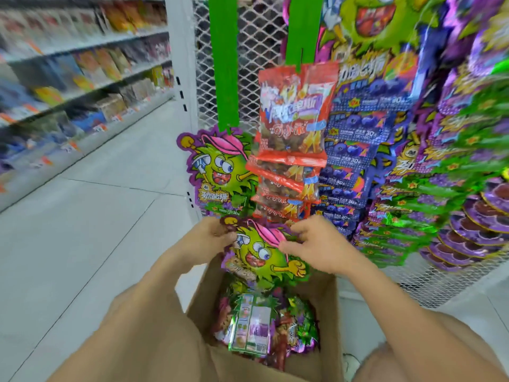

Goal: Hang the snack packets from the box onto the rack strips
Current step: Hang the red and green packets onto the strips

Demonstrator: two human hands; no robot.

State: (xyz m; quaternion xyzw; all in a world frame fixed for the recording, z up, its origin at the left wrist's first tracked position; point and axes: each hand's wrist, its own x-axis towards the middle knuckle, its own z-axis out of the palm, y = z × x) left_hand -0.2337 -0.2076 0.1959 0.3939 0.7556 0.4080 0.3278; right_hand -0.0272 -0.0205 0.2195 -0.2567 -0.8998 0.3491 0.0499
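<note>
Box: your cardboard box point(326, 312) stands open at the top, low between your forearms.
Box contents: a loose pile of packets point(300, 326) fills the bottom; one back-up packet point(252, 329) lies on top of the heap, with its white label panel and barcode showing.
Held packet: the green monster packet point(261, 255) is upright and face toward you, right above the box mouth and just below the rack.
Left hand: your left hand point(205, 238) pinches the packet's top left corner, with the fingers curled close together over the edge.
Right hand: your right hand point(316, 244) pinches the upper right edge by the pink cap, thumb in front and the other fingers bent behind and above.
Left strip: the green strip point(224, 64) hangs on the mesh panel point(259, 37) and carries one hung monster packet point(217, 169) at its lower end, just above the one you hold.
Second strip: the next strip point(303, 28) carries a column of red packets point(294, 111), overlapping downward.
Right of those: blue packets point(355, 128) hang in rows, with purple and green packs beyond.
Far left: store shelves point(82, 64), blurred.
</note>
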